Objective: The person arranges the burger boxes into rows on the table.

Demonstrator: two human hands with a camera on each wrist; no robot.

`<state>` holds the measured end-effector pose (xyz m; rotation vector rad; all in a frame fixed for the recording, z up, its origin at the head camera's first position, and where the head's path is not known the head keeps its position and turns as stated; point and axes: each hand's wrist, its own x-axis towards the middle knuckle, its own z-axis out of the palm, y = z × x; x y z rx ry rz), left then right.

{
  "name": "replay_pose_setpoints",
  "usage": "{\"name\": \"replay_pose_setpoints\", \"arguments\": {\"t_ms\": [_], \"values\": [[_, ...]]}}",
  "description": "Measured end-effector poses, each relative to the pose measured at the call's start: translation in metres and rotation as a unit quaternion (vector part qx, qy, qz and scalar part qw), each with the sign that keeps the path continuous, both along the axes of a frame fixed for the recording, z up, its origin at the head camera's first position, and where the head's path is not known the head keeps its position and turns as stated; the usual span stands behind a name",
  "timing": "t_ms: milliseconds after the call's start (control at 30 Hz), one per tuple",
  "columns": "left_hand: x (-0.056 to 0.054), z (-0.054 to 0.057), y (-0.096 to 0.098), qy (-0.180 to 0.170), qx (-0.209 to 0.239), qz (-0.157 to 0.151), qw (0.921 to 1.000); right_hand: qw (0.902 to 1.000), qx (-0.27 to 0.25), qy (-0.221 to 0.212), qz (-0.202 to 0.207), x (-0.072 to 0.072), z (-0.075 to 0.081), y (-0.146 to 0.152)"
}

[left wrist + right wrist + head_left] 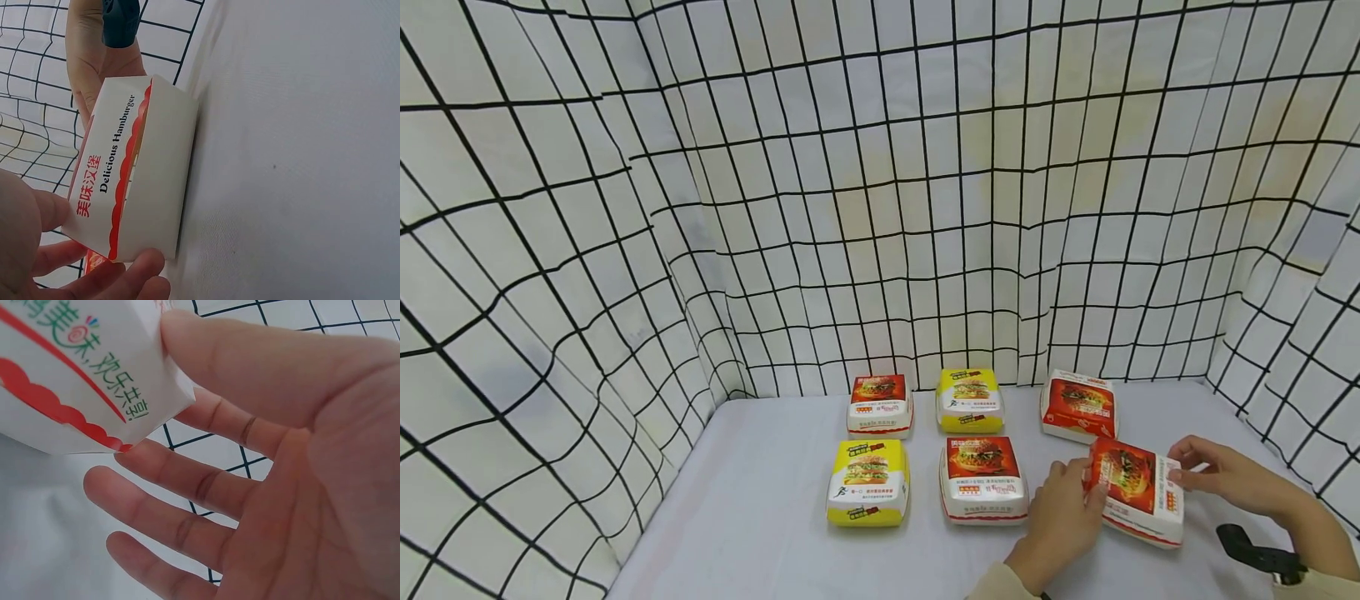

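A red and white hamburger box [1137, 490], turned at an angle, is between both hands at the right of the head view. My left hand [1065, 514] holds its left end; in the left wrist view the thumb [53, 210] lies at the lid's edge and fingertips reach along the side. At the opposite end, my right hand [1243, 477] pinches a corner between thumb [240, 362] and index finger, the other fingers spread out. Printed lettering on the box's side [119, 162] faces the left wrist camera.
Behind stand a red-white box [880, 408], a yellow box [970, 402] and another red box [1079, 406]. A yellow box [868, 483] and a red-white box [984, 481] sit in front, left of my hands. Black-gridded white cloth walls [925, 208] enclose the white table [760, 517].
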<state>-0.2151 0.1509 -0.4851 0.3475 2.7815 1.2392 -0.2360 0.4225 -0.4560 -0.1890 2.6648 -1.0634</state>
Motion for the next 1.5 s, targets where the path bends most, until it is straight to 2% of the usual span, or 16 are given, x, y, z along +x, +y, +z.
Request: {"name": "replay_pose_setpoints", "arguments": {"t_ms": [333,600,1000,1500], "values": [[0.0010,-0.0001,-0.0015,-0.008,0.040,0.011,0.9991,0.9997,-0.009,-0.024,0.006,-0.0010,-0.0027,0.0050],[0.0010,0.0002,-0.0024,-0.003,0.074,0.026,0.9969,0.9983,-0.018,-0.046,0.030,-0.0010,-0.0025,0.0058],[0.0001,-0.0026,-0.0012,0.029,0.060,0.027,0.9974,0.9978,-0.005,-0.059,0.031,-0.0002,-0.0008,0.0027],[-0.0001,-0.0042,-0.0030,0.035,0.076,0.007,0.9965,0.9974,-0.005,-0.063,0.032,-0.0028,-0.0013,-0.0033]]}}
